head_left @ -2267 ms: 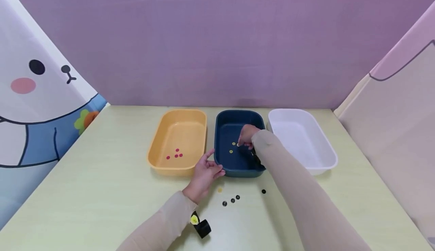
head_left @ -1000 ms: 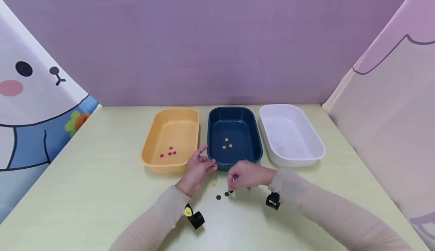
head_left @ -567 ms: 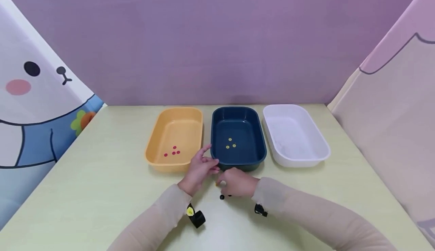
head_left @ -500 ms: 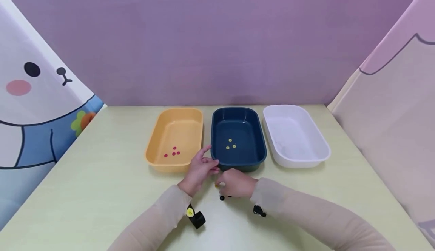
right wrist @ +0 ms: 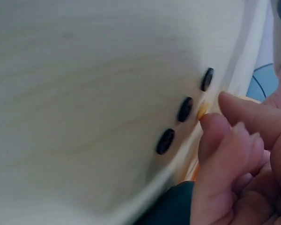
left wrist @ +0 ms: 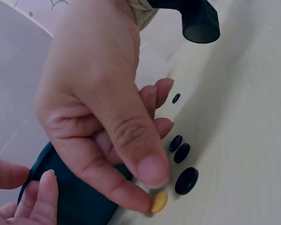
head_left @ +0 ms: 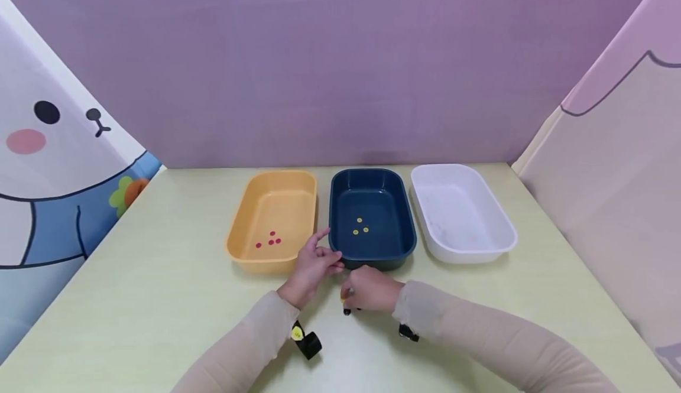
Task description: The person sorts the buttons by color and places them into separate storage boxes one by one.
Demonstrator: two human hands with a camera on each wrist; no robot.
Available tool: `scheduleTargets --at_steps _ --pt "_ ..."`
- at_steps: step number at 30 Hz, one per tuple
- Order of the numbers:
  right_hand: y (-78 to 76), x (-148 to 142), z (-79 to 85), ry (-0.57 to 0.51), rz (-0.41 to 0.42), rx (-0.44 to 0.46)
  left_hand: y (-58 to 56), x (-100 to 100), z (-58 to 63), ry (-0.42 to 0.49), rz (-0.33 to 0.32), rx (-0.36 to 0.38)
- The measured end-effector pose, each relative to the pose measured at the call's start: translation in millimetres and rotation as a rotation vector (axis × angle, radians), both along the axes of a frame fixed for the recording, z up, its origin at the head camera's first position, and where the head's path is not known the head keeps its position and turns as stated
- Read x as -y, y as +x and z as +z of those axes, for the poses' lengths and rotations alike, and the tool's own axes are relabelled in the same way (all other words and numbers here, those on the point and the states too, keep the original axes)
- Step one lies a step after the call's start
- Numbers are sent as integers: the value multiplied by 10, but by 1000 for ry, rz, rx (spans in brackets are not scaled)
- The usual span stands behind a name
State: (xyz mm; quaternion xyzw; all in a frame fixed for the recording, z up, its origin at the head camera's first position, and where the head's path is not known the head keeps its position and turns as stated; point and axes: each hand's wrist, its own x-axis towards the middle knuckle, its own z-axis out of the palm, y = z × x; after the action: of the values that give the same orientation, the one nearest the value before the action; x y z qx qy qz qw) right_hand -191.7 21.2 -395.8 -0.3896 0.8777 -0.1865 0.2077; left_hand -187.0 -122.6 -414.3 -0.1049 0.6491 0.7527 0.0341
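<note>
Several black buttons (left wrist: 186, 180) and a single yellow button (left wrist: 159, 202) lie on the table in front of the trays. My right hand (head_left: 372, 289) reaches over them from the right; its index fingertip touches the yellow button, and the thumb stands a little apart from it. At the near left corner of the navy tray (head_left: 396, 254), my left hand (head_left: 311, 269) holds the rim between thumb and fingers, the index finger stretched along the outer side. Three yellow buttons (head_left: 365, 230) are inside that tray.
The orange tray (head_left: 234, 221) stands left of the navy one, with several red buttons (head_left: 271, 242) in it. At the right is a white tray (head_left: 463, 216). A purple cloth backdrop (head_left: 340, 68) rises behind the table.
My right hand has come out of the navy tray to the yellow button on the table, which has lately shifted slightly toward me. My left hand keeps its place at the tray corner.
</note>
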Motion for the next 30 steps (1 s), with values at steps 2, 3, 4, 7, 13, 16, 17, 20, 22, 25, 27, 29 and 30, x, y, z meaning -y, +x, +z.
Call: scheduleTargets --at_steps 2,3,4,7,13,16,17,20,22,25,27,29,30 --pt "0 9 -11 -4 -1 -8 -1 6 8 -6 0 3" --pt "-1 14 -20 -6 2 -16 -3 6 12 -9 -1 6" --pt "-3 18 -29 -8 2 -21 -4 6 18 -12 0 10" --pt "-14 22 -53 -1 -14 -43 -14 -3 26 -9 -2 10" --pt "-46 6 -62 22 -34 -65 -42 -20 27 26 1 -6" --pt "-52 6 -58 31 -13 -71 -41 -19 22 23 8 0" --pt "-52 8 -57 33 -5 -71 -39 -18 24 19 10 3" --pt "-48 15 -50 32 20 -75 -31 -17 27 6 9 14" --pt "-42 16 -41 34 34 -79 -27 -18 29 1 5 17" --pt "-31 10 -25 42 51 -88 -24 -21 27 3 3 16" --pt "-29 4 -14 53 56 -84 -22 -19 20 8 3 14" --pt "-32 -7 -9 58 69 -83 -21 -18 14 13 4 11" --pt "-40 -13 -16 62 70 -74 -21 -19 9 17 3 8"
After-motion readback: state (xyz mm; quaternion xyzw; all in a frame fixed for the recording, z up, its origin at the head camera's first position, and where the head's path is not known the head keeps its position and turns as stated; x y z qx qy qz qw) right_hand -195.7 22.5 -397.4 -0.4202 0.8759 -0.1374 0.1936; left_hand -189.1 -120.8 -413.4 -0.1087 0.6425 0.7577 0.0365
